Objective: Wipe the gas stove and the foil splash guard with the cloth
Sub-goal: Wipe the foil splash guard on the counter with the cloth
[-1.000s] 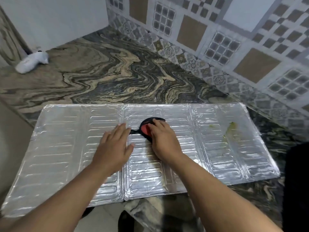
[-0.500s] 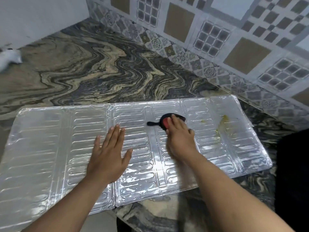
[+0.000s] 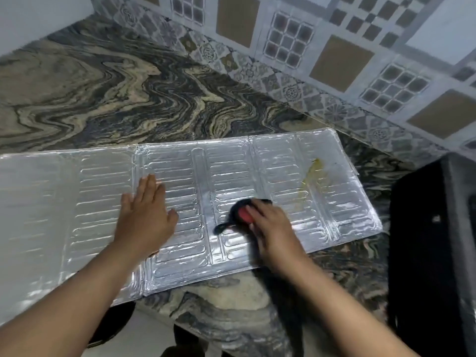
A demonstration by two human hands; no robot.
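The silver foil splash guard (image 3: 98, 191) lies flat on the marble counter, its front part hanging over the counter's edge. My left hand (image 3: 146, 215) rests flat on its middle panel, fingers spread. My right hand (image 3: 273, 228) presses down on a small black and red cleaning pad (image 3: 239, 213) with a short black tail, on the panel to the right of the middle. A yellow-green smear (image 3: 309, 176) stains the rightmost panel, beyond the pad. The black gas stove (image 3: 425, 240) shows at the right edge.
The swirled marble counter (image 3: 128, 94) stretches behind the foil to a patterned tile wall (image 3: 322, 60). The counter's front edge (image 3: 231, 305) runs under the foil, with the floor below.
My right hand has dragged the pad rightwards and towards me across the foil, nearer the smear. My left hand has stayed flat on the foil. The view has shifted right, so the stove shows.
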